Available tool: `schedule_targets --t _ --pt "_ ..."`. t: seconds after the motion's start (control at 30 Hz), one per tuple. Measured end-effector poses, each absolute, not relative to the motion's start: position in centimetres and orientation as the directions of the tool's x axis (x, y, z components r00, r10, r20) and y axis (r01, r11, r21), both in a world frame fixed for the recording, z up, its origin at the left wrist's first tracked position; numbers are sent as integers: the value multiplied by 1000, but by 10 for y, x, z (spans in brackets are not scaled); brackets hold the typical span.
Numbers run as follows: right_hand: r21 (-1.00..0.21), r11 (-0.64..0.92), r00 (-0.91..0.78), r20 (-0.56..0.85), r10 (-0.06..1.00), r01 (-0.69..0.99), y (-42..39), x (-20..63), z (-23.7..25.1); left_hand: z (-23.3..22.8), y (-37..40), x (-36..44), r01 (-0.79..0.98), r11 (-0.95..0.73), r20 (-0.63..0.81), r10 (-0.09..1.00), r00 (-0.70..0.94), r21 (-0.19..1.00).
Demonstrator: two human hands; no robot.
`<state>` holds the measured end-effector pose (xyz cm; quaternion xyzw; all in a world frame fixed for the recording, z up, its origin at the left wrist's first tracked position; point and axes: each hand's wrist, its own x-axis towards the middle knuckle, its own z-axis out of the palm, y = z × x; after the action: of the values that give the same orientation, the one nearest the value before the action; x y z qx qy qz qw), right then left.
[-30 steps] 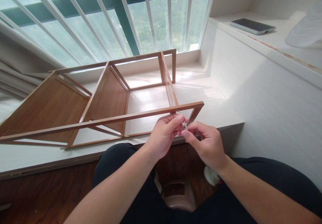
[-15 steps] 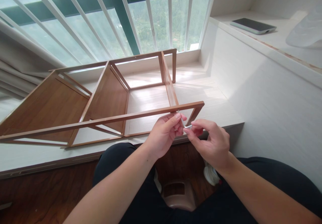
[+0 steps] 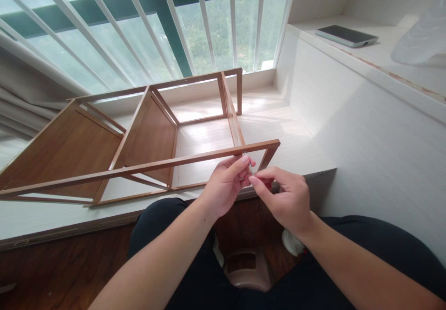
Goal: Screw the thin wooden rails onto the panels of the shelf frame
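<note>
A wooden shelf rack (image 3: 195, 160) lies on its side on the white window ledge, its shelves standing upright. My left hand (image 3: 228, 180) is closed around the long arm of a small silver hex key (image 3: 250, 167), just below the rack's near rail. The key's tip meets the rail by the end shelf, at what looks like a bolt head. With thumb and forefinger, my right hand (image 3: 280, 194) pinches the key's bent end, which the fingers mostly hide.
A phone (image 3: 346, 36) lies on the raised white shelf at the right, beside a translucent plastic item (image 3: 420, 45). Behind the rack are a barred window and a grey curtain (image 3: 31, 82). A brownish plastic stool (image 3: 247, 273) shows between my legs.
My right hand has shifted slightly left, toward my left hand, and the key's short arm has turned so that less of it shows. My left hand and the rack hold their places.
</note>
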<state>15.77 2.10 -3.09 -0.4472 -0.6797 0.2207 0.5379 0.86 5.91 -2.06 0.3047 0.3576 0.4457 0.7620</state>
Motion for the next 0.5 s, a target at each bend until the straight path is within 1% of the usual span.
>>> schedule_targets --t 0.07,0.1,0.13,0.2,0.27,0.33,0.4,0.5 --pt "-913 346 -26 349 937 217 19 154 -30 -21 59 9 -448 410 -270 899 345 794" --pt "-952 271 -44 268 963 139 18 153 -31 -21 59 9 -443 408 -267 899 347 798" --pt "-976 206 -64 202 977 67 19 152 -31 -21 59 9 -440 406 -263 899 349 801" --pt "-992 121 -95 124 988 -35 20 153 -33 -22 59 9 -438 401 -256 900 353 805" --pt "-992 106 -100 112 989 -67 21 155 -34 -22 58 9 -432 397 -251 900 357 810" --pt "-989 142 -88 144 986 -38 22 158 -36 -21 57 8 -418 394 -248 899 361 818" --pt "-979 204 -66 203 977 20 22 160 -37 -20 56 8 -404 395 -249 896 368 825" --pt "-931 336 -21 336 941 145 21 161 -38 -19 56 7 -396 395 -249 894 372 829"
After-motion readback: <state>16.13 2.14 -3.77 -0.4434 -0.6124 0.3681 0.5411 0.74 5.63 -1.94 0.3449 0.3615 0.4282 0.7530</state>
